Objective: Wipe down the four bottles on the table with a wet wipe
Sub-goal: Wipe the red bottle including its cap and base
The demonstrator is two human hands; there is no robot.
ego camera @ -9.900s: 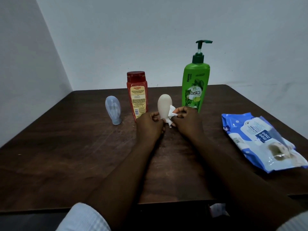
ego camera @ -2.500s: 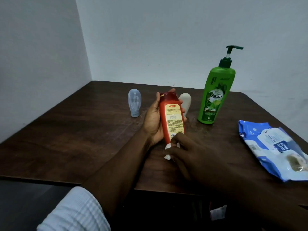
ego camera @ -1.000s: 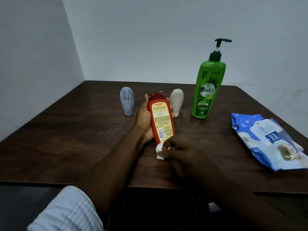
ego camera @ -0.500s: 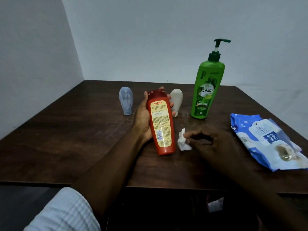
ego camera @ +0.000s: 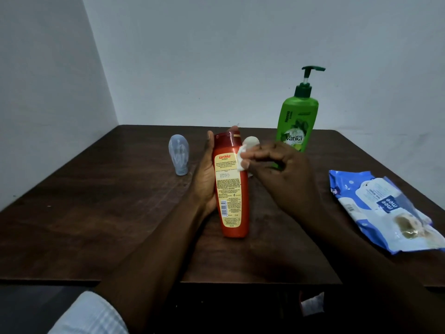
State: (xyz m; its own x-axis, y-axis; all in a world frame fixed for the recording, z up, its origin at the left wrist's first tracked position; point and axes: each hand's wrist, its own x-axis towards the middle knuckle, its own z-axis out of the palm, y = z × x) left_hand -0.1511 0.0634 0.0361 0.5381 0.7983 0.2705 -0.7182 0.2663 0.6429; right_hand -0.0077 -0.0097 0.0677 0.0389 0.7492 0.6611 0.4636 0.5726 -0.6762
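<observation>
Red bottle [ego camera: 231, 189] is undergoing wiping at the centre of the table [ego camera: 96, 201], roughly upright, label facing the camera. Whether its base is resting on the wood cannot be told. The left hand [ego camera: 204, 179] is gripping it from behind, thumb along the left side and a fingertip showing past the cap. The right hand [ego camera: 286, 174] is pinching a small crumpled wet wipe [ego camera: 241, 158] in its fingertips and pressing it against the bottle's upper right side, just below the cap.

Three other bottles are standing on the table, untouched by either hand: a blue-grey bottle [ego camera: 178, 155] to the left, a white bottle [ego camera: 251, 141] partly hidden behind the wipe, and a green pump bottle [ego camera: 297, 121] at the back right. A pack of wipes [ego camera: 385, 210] is lying at the right.

Assessment: the task is running partway. One bottle is receiving attention now. No surface is showing moisture clearly enough to tell which of the others have been wiped.
</observation>
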